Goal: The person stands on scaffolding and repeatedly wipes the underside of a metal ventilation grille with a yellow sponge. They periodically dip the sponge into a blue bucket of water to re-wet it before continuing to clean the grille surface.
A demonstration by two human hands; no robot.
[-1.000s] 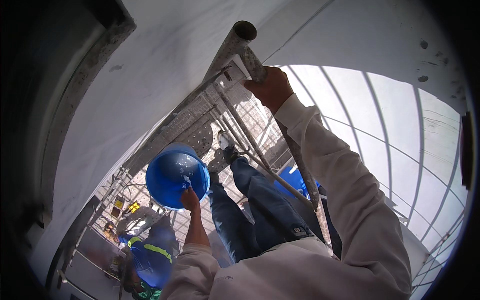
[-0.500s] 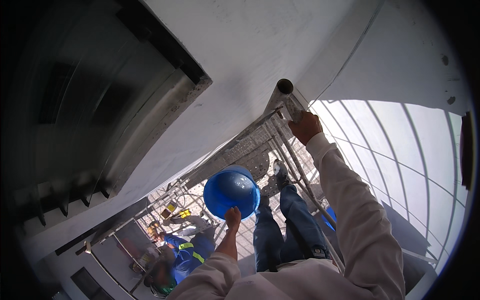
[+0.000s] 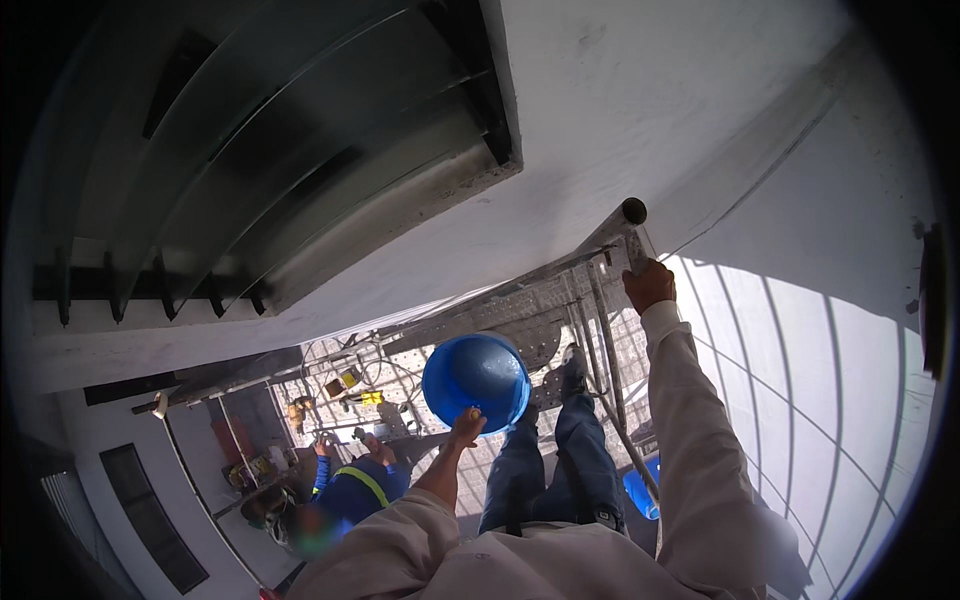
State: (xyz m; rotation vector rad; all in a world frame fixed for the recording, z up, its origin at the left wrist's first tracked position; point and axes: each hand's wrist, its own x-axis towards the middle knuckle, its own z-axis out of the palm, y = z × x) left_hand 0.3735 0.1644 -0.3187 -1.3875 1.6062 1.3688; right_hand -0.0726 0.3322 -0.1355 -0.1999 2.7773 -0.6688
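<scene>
My left hand (image 3: pixel 467 428) has its fingers curled tight over the near edge of the blue bucket (image 3: pixel 475 372), whose mouth faces up toward me so that I look into its shadowed inside; whether its base hangs free or rests on something, I can't make out. My right hand (image 3: pixel 650 285) is up beyond the bucket and to its right, fingers wrapped around a worn metal bar (image 3: pixel 634 246) just below the hollow end of a thicker pipe (image 3: pixel 604 235). My jeans (image 3: pixel 515 482) run just below the bucket and to its right, and one shoe (image 3: pixel 574 370) shows close to its right side, near a dark perforated plate (image 3: pixel 538 340) beyond the bucket. Farther down and to the right of the bucket, a blue container (image 3: pixel 648 488) shows partly behind a slanting tube. Left of the bucket, a small yellow object (image 3: pixel 372 397) lies near some loose cables, and lower on that side a co-worker in blue with a yellow-green reflective band (image 3: pixel 365 485) bends forward, both arms stretched out. A louvered window (image 3: pixel 300 150) is well up and left of the bucket, set in a white wall (image 3: pixel 585 125), while bar-like shadows stripe another pale wall (image 3: pixel 790 390) to the bucket's right.
</scene>
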